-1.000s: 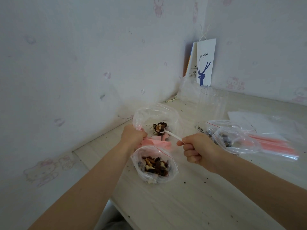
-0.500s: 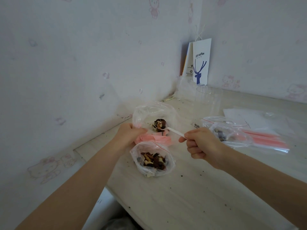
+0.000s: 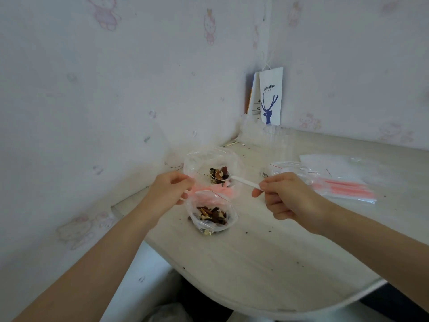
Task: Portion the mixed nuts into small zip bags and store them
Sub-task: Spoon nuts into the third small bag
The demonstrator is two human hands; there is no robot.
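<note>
My left hand (image 3: 170, 190) pinched the plastic at the left rim of the small zip bag (image 3: 230, 211), where that rim met the pink band of the large clear bag (image 3: 202, 159). The fingers (image 3: 181, 180) were curled onto the plastic. The small zip bag sat on the worktop (image 3: 267, 256) near its left edge, mouth open, with mixed nuts (image 3: 211, 214) in its bottom. My right hand (image 3: 290, 198) gripped the handle end of the white spoon (image 3: 243, 181), fingers curled round it. The spoon bowl carried nuts and sat in the mouth of the large clear bag, directly behind the small zip bag. A stack of empty zip bags (image 3: 343, 185) lay flat to the right. A paper coffee bag (image 3: 270, 96) stood in the corner.
</note>
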